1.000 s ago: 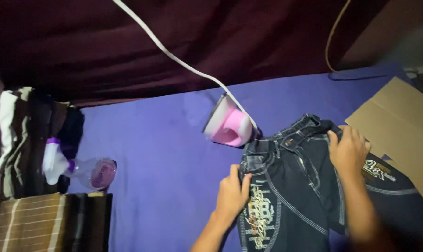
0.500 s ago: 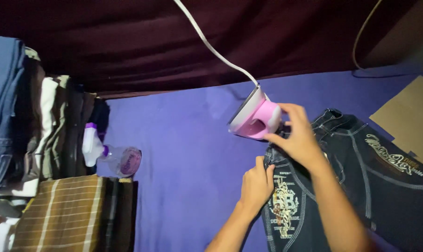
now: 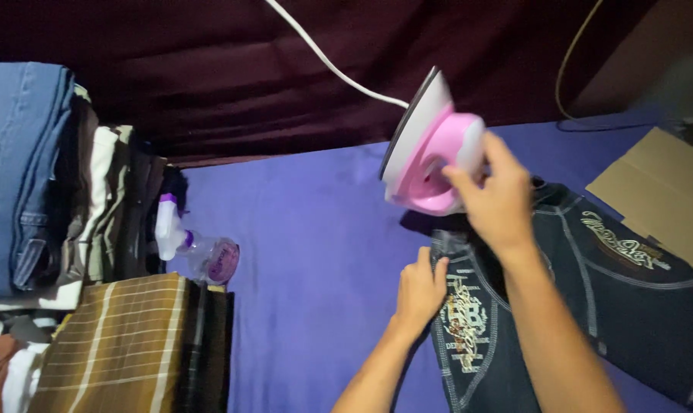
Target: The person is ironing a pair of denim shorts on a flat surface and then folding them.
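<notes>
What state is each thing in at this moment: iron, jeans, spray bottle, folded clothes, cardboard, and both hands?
Iron: lifted off the surface, tilted, cord attached.
Right hand: gripping the iron's handle.
Left hand: flat on the jeans.
Jeans: spread out on the purple cover.
Spray bottle: lying on its side.
Folded clothes: stacked.
Cardboard: lying flat.

Pink-white iron (image 3: 432,153) tilted above dark embroidered jeans (image 3: 591,306).

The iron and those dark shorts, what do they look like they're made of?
Iron, lifted in the right hand: glossy pink and white plastic by its sheen; the soleplate's material is unclear. Shorts, under the left hand: dark denim, judging by pale contrast stitching and embroidered patches.
</notes>
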